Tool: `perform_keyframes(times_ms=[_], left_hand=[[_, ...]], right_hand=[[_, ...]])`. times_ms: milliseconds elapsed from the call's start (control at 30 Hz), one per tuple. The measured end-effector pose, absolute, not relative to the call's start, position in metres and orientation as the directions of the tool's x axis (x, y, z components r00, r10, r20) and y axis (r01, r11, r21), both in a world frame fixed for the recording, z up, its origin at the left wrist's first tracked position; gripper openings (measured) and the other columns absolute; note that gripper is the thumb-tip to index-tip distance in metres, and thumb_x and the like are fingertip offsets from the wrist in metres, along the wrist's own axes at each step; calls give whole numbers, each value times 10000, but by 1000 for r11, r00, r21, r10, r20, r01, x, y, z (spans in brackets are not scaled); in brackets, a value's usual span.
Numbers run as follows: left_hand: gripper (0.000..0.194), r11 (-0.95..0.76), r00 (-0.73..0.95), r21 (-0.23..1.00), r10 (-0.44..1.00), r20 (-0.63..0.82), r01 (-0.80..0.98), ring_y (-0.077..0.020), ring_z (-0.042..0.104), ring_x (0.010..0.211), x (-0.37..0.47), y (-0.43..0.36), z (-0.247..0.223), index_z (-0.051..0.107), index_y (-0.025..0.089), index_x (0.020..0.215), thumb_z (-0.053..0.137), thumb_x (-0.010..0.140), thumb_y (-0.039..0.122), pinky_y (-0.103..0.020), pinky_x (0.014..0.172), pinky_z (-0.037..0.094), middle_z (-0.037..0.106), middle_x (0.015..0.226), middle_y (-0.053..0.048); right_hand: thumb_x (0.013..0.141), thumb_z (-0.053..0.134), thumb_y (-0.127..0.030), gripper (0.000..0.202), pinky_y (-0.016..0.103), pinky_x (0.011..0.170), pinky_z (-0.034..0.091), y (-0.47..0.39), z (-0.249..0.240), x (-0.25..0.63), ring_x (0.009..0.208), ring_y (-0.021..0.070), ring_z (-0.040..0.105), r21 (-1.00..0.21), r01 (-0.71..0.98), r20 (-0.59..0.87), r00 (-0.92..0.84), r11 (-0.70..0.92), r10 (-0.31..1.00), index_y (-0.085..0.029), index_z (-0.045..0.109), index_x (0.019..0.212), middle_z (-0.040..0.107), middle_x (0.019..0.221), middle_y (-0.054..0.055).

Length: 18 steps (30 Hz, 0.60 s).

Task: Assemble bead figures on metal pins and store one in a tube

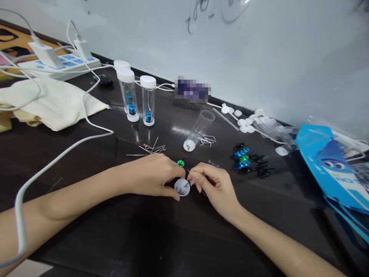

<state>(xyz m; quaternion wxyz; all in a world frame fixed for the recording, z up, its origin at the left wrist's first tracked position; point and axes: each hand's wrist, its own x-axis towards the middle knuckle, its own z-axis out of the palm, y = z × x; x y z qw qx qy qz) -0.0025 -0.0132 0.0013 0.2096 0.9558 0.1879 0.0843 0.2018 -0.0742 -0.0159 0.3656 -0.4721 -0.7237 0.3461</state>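
Note:
Between finger and thumb, my left hand (160, 177) grips a small round white cap (182, 192) holding several tiny metallic pieces. My right hand (211, 184) pinches a thin dark metal stick, its tip reaching into the cap; its exact kind is unclear. Just beyond the fingers lies a green disc-shaped part (180, 163) with a dark stem. Farther back, a clear tube (201, 125) with a white base leans on the table beside a pile of bent metal pins (206, 139). Thin wires (152, 148) lie behind my left hand.
Three capped clear tubes (148, 98) with blue parts stand at the back left. Blue, green and black parts (243, 158) lie at right, near a blue bag (331, 165). White discs (245, 125) line the wall. A white cable (72, 144) crosses over my left forearm.

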Motion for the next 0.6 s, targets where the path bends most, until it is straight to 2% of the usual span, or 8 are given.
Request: perform_keyframes(times_ms=[167,600], left_hand=[[230,-841,916,436,392,85,319,-143,584,561,-3,-13,2,651,156,825,726,798,371,-235,513,359,614,644,13],[221,-833,912,443,404,75,333,-143,585,569,-3,-13,3,653,146,814,718,801,357,-237,529,374,613,651,13]], right_hand=[[961,523,-207,237,233,548,394,-77,-14,201,556,97,517,-816,432,237,-356,384,904,-178,653,764,589,707,-6],[960,524,-162,199,234,575,400,-78,-15,201,601,105,525,-792,433,258,-402,430,879,-177,634,794,564,713,-5]])
